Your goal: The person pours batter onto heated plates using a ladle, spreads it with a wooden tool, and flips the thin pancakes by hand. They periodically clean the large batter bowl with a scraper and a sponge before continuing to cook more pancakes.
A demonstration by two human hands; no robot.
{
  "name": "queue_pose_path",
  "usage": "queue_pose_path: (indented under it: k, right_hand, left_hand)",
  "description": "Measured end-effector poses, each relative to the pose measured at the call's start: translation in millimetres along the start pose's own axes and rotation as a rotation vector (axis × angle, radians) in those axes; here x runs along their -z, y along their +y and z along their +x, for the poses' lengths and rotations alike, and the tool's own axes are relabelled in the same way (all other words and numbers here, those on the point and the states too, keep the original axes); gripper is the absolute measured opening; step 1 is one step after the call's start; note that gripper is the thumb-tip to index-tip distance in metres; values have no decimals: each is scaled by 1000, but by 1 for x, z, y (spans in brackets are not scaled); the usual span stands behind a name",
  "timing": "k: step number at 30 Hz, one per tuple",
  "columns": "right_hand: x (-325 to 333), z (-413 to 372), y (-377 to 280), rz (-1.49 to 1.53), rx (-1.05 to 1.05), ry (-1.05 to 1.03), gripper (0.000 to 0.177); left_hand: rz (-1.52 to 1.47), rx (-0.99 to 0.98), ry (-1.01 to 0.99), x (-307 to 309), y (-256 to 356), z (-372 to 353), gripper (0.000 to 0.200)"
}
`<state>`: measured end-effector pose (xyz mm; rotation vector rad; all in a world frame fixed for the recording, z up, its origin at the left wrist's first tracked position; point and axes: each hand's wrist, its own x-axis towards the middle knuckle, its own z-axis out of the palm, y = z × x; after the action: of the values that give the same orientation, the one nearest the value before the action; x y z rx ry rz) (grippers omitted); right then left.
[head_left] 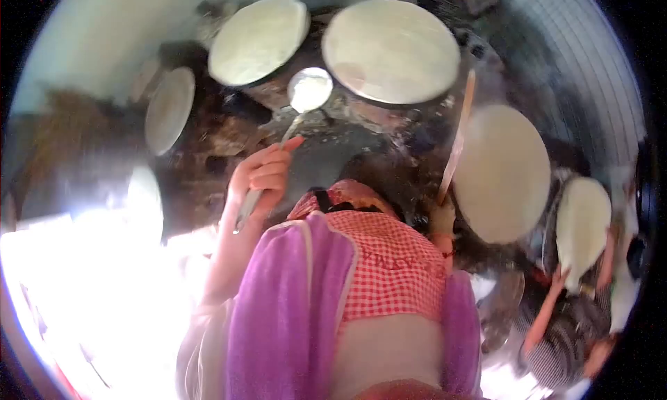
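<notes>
My left hand (pixel 262 179) is closed round the handle of a metal ladle (pixel 310 89). The ladle's bowl points up, holding something white, between two large pale round sheets (pixel 259 41) (pixel 390 51). At the right, my right hand (pixel 442 219) grips the lower end of a long thin wooden stick (pixel 459 139). That stick slants upward beside the left edge of another pale round sheet (pixel 501 174). Fine detail of my right hand's fingers is blurred.
Smaller discs (pixel 169 111) (pixel 144 203) lie at the left. Dark, cluttered stonework (pixel 226 132) runs between the discs. At the lower right, another person's hands (pixel 560 280) touch a pale sheet (pixel 583 226). Strong glare covers the lower left.
</notes>
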<state>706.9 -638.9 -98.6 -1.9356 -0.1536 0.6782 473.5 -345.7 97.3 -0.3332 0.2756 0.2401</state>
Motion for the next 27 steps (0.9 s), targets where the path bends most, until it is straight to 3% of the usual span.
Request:
queue_pose_path:
  k: [2, 3, 5, 8, 11, 13, 16, 17, 19, 21, 22, 24, 27]
  right_hand:
    - [-33, 27, -30, -89, 132, -141, 32]
    - [-44, 24, -83, -146, 53, -261, 31]
    - [-75, 47, -87, 176, 73, -375, 30]
    - [-121, 42, -151, 200, 21, -539, 25]
    - [-199, 54, -193, 174, 36, -520, 23]
    - [-244, 73, -211, 356, 0, -563, 25]
    - [-307, 131, -225, 529, 5, -537, 33]
    - [-329, 151, -234, 628, 49, -462, 35]
    - [-360, 189, -254, 637, -20, -381, 35]
    - [-379, 231, -266, 583, -48, -282, 35]
    - [-385, 220, -298, 63, 26, -131, 37]
    - [-402, 262, -299, -199, 261, 2, 43]
    - [-426, 289, -321, -408, 334, 22, 56]
  left_hand:
    - [-58, -17, -44, 5, 14, -15, 42]
    - [-63, -40, -55, 6, 21, -25, 42]
    - [-119, -130, -80, 12, 37, -44, 41]
    - [-131, -234, -142, 20, 76, -76, 41]
    - [-165, -386, -187, 16, 137, -100, 38]
    - [-136, -513, -190, 2, 162, -121, 39]
    - [464, -853, 103, 3, 193, -142, 39]
    - [531, -753, -17, 3, 211, -150, 41]
    - [477, -675, 117, -8, 236, -163, 40]
    - [274, -567, 184, -3, 259, -171, 41]
    - [388, -527, 148, 7, 269, -173, 43]
    - [571, -501, 126, 22, 283, -177, 45]
    - [673, -593, 299, 33, 283, -191, 46]
